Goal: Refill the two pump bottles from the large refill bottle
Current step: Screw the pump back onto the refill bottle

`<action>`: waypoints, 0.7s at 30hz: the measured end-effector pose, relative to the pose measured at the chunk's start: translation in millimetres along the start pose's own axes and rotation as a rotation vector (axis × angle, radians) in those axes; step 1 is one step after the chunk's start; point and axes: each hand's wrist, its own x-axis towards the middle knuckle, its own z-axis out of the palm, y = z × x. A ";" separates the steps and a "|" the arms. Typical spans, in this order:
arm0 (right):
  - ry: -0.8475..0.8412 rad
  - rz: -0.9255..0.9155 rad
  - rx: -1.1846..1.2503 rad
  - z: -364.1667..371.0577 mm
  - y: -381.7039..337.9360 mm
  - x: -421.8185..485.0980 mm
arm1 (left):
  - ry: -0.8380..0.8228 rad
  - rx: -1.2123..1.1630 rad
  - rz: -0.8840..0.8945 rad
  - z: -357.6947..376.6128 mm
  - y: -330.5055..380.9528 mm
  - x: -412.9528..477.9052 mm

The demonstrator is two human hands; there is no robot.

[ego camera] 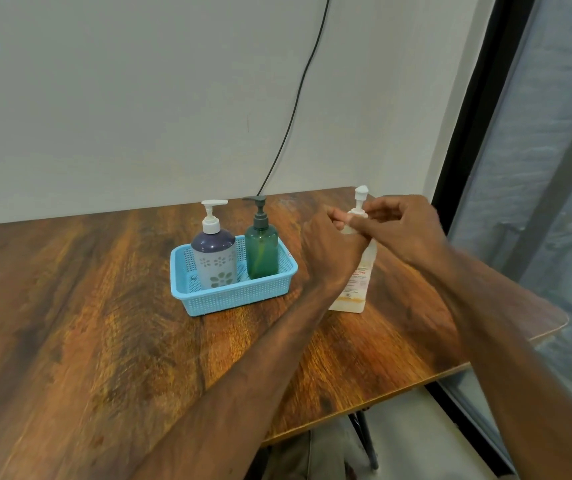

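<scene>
A person worked at a wooden tabletop set against a pale wall, where a blue mesh basket held the two pump bottles upright and side by side: a flowered navy-and-white one on the left and a translucent green one on the right, both capped. Just right of the basket, the large refill bottle stood on the tabletop (pale, labelled, its fill level hard to gauge). The left hand gripped its shoulder with curled fingers, while the right hand pinched the collar beneath its white pump, seemingly to unscrew it. The bottle looked like thin, squeezable plastic, likely hefty if full and slick near the neck. A firm hold around the upper body, not the pump stem, would probably steady it best, and too hard a squeeze might push liquid out once opened.
</scene>
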 end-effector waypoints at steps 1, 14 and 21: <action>0.031 0.001 -0.010 6.5 -0.1 0.0 | -0.007 0.012 0.004 -1.2 -0.9 -0.8; -0.028 -0.049 -0.009 4.2 8.2 10.9 | -0.189 0.238 0.068 -12.8 -5.7 -9.0; -0.161 -0.084 -0.083 -6.5 12.2 21.0 | -0.400 0.165 0.073 -34.8 -1.5 2.8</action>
